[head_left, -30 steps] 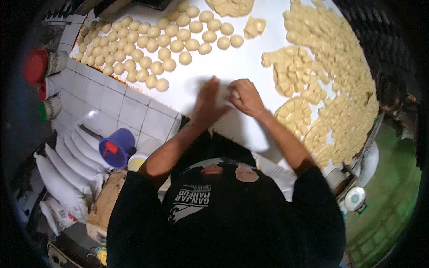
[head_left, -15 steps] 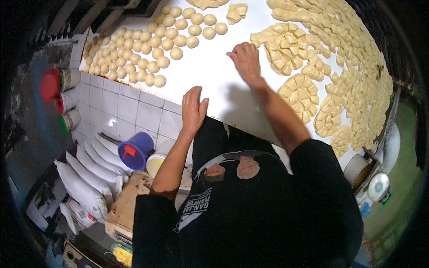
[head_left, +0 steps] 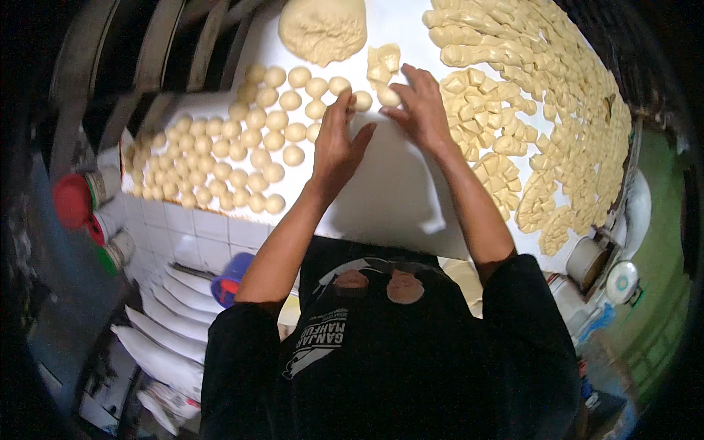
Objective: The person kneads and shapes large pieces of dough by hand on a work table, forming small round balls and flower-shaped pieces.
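My right hand [head_left: 424,110] is curled around a pale dough ball [head_left: 389,95], its thumb below and fingers above. Just beyond that ball lies an irregular flat piece of dough [head_left: 383,62]. My left hand [head_left: 339,143] hovers over the white table, fingers extended together and thumb apart; its fingertips come beside another dough ball [head_left: 360,101], and I cannot tell whether they touch. To the left spread many smooth round dough balls [head_left: 251,138] in loose rows. Right of my right hand, cut dough pieces [head_left: 477,110] lie in clusters.
A large dough mass [head_left: 323,29] rests at the far side of the white table [head_left: 381,183]. Strips and chunks of dough cover its right part. Below the left edge are white sacks [head_left: 165,359], a blue bucket [head_left: 233,275] and a red-lidded container [head_left: 73,199]. A pot [head_left: 587,258] stands at right.
Both hands have moved farther over the table and closer together. A dough ball is now in my right hand. The view has shifted, showing more of the large dough mass.
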`<state>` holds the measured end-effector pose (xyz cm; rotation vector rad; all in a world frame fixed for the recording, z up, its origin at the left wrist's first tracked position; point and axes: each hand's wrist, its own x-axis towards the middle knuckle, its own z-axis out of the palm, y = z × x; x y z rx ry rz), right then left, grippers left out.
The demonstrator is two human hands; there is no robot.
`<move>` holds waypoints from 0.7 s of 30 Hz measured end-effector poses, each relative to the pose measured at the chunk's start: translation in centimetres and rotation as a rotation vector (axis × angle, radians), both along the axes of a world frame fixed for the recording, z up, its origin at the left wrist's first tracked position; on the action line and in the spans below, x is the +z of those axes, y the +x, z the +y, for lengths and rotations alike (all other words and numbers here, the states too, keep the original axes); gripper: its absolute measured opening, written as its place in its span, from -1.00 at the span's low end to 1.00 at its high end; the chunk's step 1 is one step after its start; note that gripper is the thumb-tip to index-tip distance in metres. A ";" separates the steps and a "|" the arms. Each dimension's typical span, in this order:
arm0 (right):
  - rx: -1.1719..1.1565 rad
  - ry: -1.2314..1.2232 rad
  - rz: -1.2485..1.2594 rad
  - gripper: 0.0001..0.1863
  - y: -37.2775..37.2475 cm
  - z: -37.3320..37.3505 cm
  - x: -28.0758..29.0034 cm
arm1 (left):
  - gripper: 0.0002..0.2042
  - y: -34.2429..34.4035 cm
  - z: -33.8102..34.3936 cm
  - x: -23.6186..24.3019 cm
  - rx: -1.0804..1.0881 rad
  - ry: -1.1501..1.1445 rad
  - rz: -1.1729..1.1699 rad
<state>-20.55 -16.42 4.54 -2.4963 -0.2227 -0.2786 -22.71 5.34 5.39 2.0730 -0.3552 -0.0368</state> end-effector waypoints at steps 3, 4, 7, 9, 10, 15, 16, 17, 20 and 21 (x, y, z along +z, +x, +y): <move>-0.114 0.351 0.196 -0.61 4.9 -1.4 1.3 | -0.11 6.1 -2.2 -0.6 -0.040 0.090 0.024; -0.022 0.287 0.337 -0.58 6.2 -1.8 0.2 | -0.09 7.3 -3.4 -0.8 -0.087 0.139 0.045; 0.376 0.098 0.288 -0.54 10.0 -4.0 -3.2 | -0.18 10.0 -6.3 -3.1 -0.170 0.229 -0.049; 0.376 0.089 0.567 -0.64 12.1 -5.8 -2.1 | -0.25 11.2 -7.5 -2.9 -0.176 0.269 0.061; 0.336 0.032 0.656 -0.75 13.0 -6.4 -0.7 | -0.36 12.0 -6.8 -4.6 -0.153 0.137 0.161; -0.076 0.688 0.472 -0.73 8.0 -11.7 9.6 | -0.77 11.6 -1.4 5.8 -0.120 -0.025 0.161; -0.151 0.786 0.463 -0.70 4.3 -11.6 10.9 | -0.75 9.4 -0.2 7.8 -0.138 -0.049 0.108; -0.231 0.879 0.446 -0.67 0.5 -11.1 11.7 | -0.75 6.9 1.3 8.2 -0.152 0.047 0.102; -0.514 1.256 0.404 -0.60 -8.9 -7.1 8.4 | -0.79 -4.6 5.9 5.4 -0.052 0.103 0.122; -0.677 1.392 0.476 -0.58 -12.3 -5.9 5.4 | -0.79 -8.5 7.4 3.2 -0.024 0.142 0.119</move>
